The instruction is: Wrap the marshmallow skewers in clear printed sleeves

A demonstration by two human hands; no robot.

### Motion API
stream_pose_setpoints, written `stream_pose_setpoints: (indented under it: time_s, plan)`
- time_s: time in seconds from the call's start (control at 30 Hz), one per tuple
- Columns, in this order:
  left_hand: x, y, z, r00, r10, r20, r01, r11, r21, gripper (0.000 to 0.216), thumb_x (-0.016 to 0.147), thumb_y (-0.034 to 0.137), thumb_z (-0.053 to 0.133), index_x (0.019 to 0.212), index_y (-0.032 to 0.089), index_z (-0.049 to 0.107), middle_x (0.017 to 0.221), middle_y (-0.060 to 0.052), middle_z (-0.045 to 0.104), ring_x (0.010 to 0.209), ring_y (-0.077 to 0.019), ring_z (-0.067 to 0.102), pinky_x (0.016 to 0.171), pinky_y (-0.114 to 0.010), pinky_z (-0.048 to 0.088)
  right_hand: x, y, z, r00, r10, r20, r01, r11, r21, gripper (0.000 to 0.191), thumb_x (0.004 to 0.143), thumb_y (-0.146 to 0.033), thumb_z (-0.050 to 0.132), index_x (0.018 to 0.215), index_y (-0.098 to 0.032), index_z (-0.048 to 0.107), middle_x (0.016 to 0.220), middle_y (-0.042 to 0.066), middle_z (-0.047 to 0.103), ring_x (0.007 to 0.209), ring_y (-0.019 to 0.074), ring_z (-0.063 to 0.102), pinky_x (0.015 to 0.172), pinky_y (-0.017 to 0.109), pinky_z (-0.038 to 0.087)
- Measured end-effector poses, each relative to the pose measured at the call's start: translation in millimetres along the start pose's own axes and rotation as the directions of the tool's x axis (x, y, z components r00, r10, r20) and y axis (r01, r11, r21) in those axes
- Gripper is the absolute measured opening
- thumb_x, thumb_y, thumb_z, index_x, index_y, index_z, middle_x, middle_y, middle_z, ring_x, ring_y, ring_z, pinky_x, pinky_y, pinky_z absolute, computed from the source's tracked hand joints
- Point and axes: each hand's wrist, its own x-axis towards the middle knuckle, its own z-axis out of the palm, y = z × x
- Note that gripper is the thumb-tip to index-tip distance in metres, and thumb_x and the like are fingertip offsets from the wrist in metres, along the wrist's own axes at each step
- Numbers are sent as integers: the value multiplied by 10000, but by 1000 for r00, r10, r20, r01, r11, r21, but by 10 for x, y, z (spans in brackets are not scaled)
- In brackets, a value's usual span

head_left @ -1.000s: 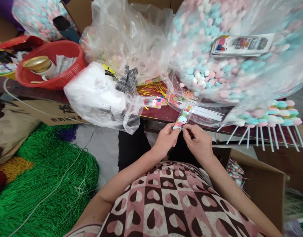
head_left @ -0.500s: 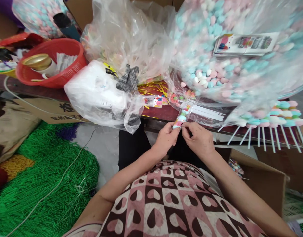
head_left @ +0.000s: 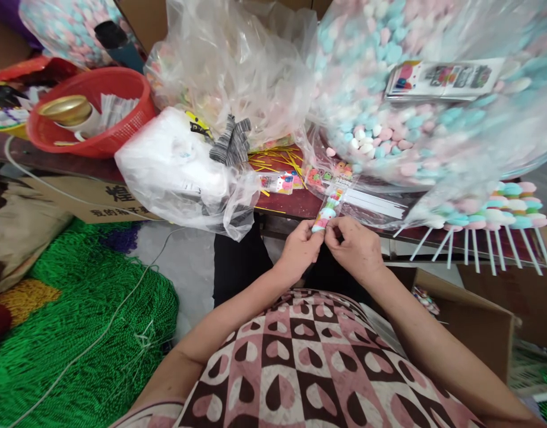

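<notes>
Black Chinese characters run along the side of the cardboard box [head_left: 99,199] under the table: we make out one large character, which looks like 煌, and a smaller row beneath it that seems to begin 我的箱子; a plastic bag [head_left: 175,172] hides the rest. A printed card [head_left: 442,77] inside the big clear sack [head_left: 389,137] carries bright blocks of lettering, too blurred for us to read. Black marks sit on a yellow tag [head_left: 194,123], and a small packet [head_left: 277,182] shows coloured print; we can read neither. The wrapper of the candy stick [head_left: 326,215] bears a coloured pattern, with no letters we can tell.
</notes>
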Motion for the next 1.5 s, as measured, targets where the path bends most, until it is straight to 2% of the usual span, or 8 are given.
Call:
stream_pose_setpoints:
  time_s: [0.23,0.4,0.6,0.8,1.03,1.17,1.37,1.5]
  plan:
    - [86,136,-66,995,72,-70,-90,945,-315,261,787,373,667,940,194,554,521,83,499,470,-60,450,492,-182,335,-71,-77,-73,916,390,92,-369,734,570,97,842,-286,569,787,-209,586,667,-2,637,594,147,614,607,283,510]
    - [88,163,-45,991,126,-46,-133,904,-405,232,810,338,664,963,198,561,718,33,619,667,-74,572,683,-199,457,-205,-239,16,873,325,364,-486,518,704,255,871,-387,584,1034,-196,632,856,48,720,721,166,681,672,310,562]
    - [30,155,-14,998,54,-12,-54,888,-457,348,764,400,714,1015,222,552,782,23,644,594,-79,573,542,-195,417,-259,-361,99,875,292,385,-483,506,715,275,867,-379,593,1058,-201,679,765,8,669,600,134,605,590,273,540]
    - [38,209,-28,997,54,-62,-76,901,-428,207,737,277,686,863,180,554,723,8,657,686,-100,622,674,-217,449,-322,-358,68,945,254,204,-326,748,578,289,920,-326,515,1097,-226,721,553,-33,520,494,128,500,507,253,463]
    - [84,412,-220,986,126,106,-59,872,-487,294,755,293,685,1016,202,586,1030,-53,717,956,-182,686,821,-285,489,-389,-277,-17,925,208,318,-368,695,617,293,942,-345,493,1073,-211,718,527,-50,486,448,108,463,445,229,402]
    - [164,530,-262,986,165,-10,-145,832,-536,231,794,329,680,955,172,627,850,-47,723,897,-192,703,779,-286,507,-407,-231,-30,931,163,327,-336,734,590,294,941,-338,493,1087,-204,711,520,-54,497,440,107,468,461,230,416]
    - [159,475,-231,993,116,31,-69,762,-644,117,838,272,618,877,163,634,767,-13,710,858,-190,719,832,-317,524,-382,-246,-44,942,257,216,-335,757,562,316,924,-301,516,1181,-210,677,573,-47,529,488,106,490,507,234,440]
    - [130,464,-243,987,130,92,-45,780,-625,155,821,250,645,945,158,639,762,-11,714,850,-193,725,839,-316,523,-387,-270,-24,909,300,290,-417,650,635,331,926,-334,520,1178,-200,688,534,-58,479,451,97,445,457,227,408]
